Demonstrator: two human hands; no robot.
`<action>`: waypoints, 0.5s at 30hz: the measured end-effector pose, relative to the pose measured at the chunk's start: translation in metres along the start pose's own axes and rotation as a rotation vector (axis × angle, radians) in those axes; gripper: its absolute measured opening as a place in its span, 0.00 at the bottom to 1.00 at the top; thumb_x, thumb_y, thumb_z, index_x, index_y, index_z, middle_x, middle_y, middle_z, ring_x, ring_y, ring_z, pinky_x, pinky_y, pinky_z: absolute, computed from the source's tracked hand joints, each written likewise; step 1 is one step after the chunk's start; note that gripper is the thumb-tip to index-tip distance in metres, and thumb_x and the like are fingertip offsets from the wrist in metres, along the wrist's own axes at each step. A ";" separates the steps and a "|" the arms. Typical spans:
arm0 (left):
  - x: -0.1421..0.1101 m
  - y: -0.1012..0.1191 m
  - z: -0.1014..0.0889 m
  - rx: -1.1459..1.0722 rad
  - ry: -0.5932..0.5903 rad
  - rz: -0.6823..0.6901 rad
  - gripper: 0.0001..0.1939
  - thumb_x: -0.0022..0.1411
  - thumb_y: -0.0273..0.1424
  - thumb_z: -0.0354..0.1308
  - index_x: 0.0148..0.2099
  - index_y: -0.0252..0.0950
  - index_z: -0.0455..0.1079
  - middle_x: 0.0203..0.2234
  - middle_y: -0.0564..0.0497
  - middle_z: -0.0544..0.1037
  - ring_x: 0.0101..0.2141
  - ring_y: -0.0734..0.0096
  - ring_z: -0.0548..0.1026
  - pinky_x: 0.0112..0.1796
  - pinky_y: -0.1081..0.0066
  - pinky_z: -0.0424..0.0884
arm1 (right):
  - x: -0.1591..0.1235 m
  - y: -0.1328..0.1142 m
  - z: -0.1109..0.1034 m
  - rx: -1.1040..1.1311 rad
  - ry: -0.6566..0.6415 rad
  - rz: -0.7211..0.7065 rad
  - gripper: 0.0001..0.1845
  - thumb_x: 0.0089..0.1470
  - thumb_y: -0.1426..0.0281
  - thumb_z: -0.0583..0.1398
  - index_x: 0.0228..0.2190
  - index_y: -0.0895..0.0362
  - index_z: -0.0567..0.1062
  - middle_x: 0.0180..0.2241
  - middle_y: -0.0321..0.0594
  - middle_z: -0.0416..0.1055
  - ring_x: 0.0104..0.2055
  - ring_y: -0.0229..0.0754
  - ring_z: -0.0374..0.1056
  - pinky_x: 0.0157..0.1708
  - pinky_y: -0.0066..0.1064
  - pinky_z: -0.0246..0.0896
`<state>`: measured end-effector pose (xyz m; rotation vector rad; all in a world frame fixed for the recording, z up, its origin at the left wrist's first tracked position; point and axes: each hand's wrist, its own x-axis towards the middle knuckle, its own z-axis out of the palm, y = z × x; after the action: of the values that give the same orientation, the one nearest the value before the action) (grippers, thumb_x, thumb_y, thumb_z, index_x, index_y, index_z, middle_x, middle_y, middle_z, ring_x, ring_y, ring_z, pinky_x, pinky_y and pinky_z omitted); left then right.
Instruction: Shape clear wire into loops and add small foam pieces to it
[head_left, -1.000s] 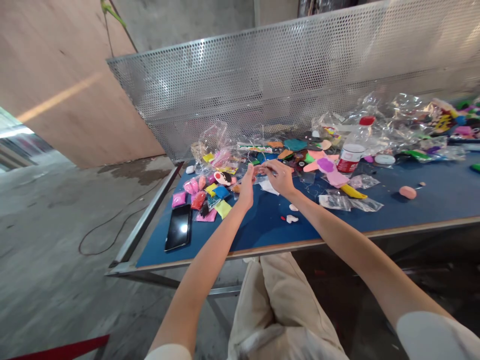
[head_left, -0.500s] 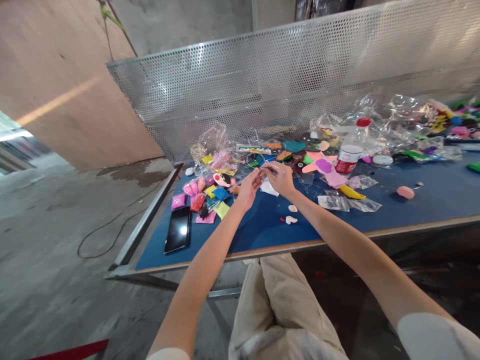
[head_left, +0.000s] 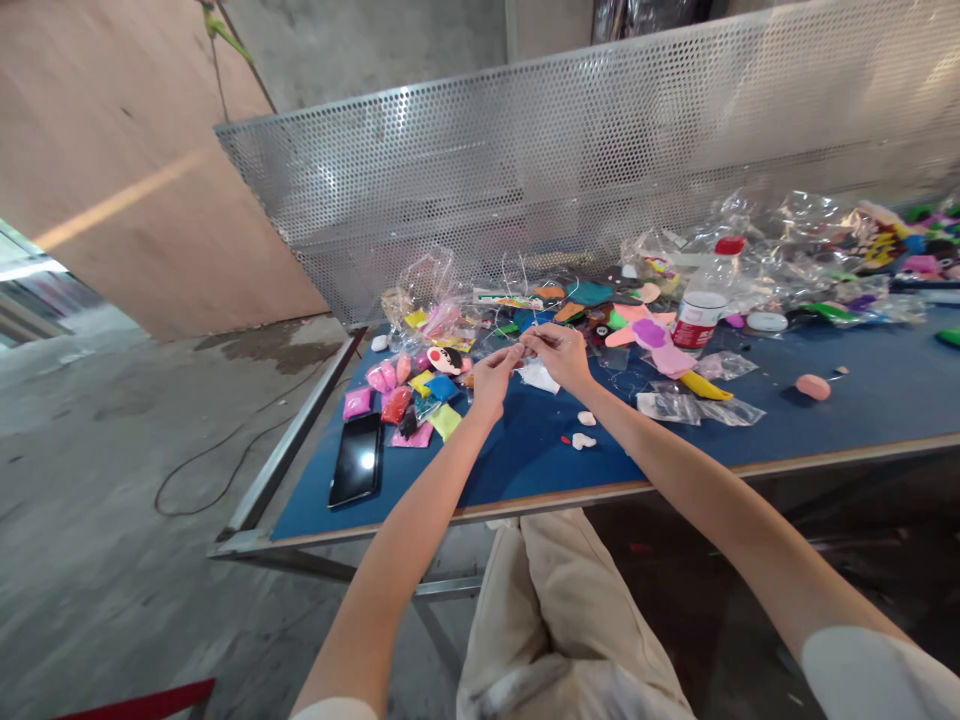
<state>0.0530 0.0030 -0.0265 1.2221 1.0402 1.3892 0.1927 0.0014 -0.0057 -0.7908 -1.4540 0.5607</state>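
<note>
My left hand (head_left: 495, 380) and my right hand (head_left: 561, 355) meet over the blue table, fingertips touching. Both are closed in a pinch, and whatever lies between them is too small to make out. Below my right hand lies a crumpled white piece (head_left: 538, 376), partly covered. Nearer the front edge are small white clay lumps (head_left: 583, 440) and a tiny red bit (head_left: 565, 440). Left of my left hand sit a clay face with dark hair (head_left: 448, 360) and several bagged clay packets in bright colours, among them a blue packet (head_left: 442, 388).
A black phone (head_left: 355, 460) lies at the table's left front. To the right stand a bottle with a red cap (head_left: 701, 305), a pink clay figure (head_left: 660, 340) and a yellow clay piece (head_left: 706, 384). Clear plastic bags and a perforated metal panel (head_left: 480, 170) line the back.
The fingers of my left hand have curled in from a straighter pose, now pinching against my right fingertips. Both hands stay in nearly the same place; the table's things have not moved.
</note>
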 end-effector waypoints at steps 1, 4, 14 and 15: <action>0.000 0.000 0.000 0.015 0.016 0.015 0.22 0.49 0.51 0.72 0.36 0.37 0.83 0.32 0.49 0.85 0.34 0.67 0.80 0.32 0.72 0.69 | 0.000 0.000 0.000 -0.002 -0.010 -0.009 0.14 0.54 0.59 0.63 0.25 0.55 0.79 0.27 0.39 0.77 0.28 0.40 0.72 0.31 0.32 0.71; -0.002 0.000 0.001 0.050 0.045 0.056 0.22 0.49 0.51 0.72 0.33 0.37 0.83 0.27 0.50 0.83 0.33 0.64 0.80 0.33 0.70 0.70 | 0.000 0.000 0.001 -0.002 -0.014 -0.045 0.14 0.54 0.59 0.64 0.24 0.55 0.79 0.29 0.40 0.78 0.30 0.41 0.73 0.32 0.32 0.70; -0.010 0.037 -0.018 0.623 0.084 0.560 0.19 0.61 0.49 0.66 0.28 0.40 0.79 0.22 0.50 0.79 0.23 0.69 0.72 0.33 0.68 0.65 | 0.015 0.019 -0.014 -0.106 0.035 0.046 0.17 0.54 0.54 0.64 0.27 0.56 0.79 0.26 0.40 0.77 0.29 0.42 0.72 0.31 0.33 0.67; -0.009 0.040 -0.020 0.609 0.078 0.599 0.17 0.62 0.48 0.65 0.33 0.41 0.80 0.28 0.49 0.81 0.23 0.70 0.72 0.34 0.69 0.65 | 0.015 0.019 -0.015 -0.118 0.014 0.041 0.17 0.54 0.55 0.64 0.27 0.56 0.79 0.26 0.40 0.77 0.29 0.42 0.72 0.31 0.33 0.66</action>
<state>0.0280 -0.0125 0.0087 2.0646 1.2625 1.6251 0.2110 0.0229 -0.0091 -0.9173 -1.4714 0.5026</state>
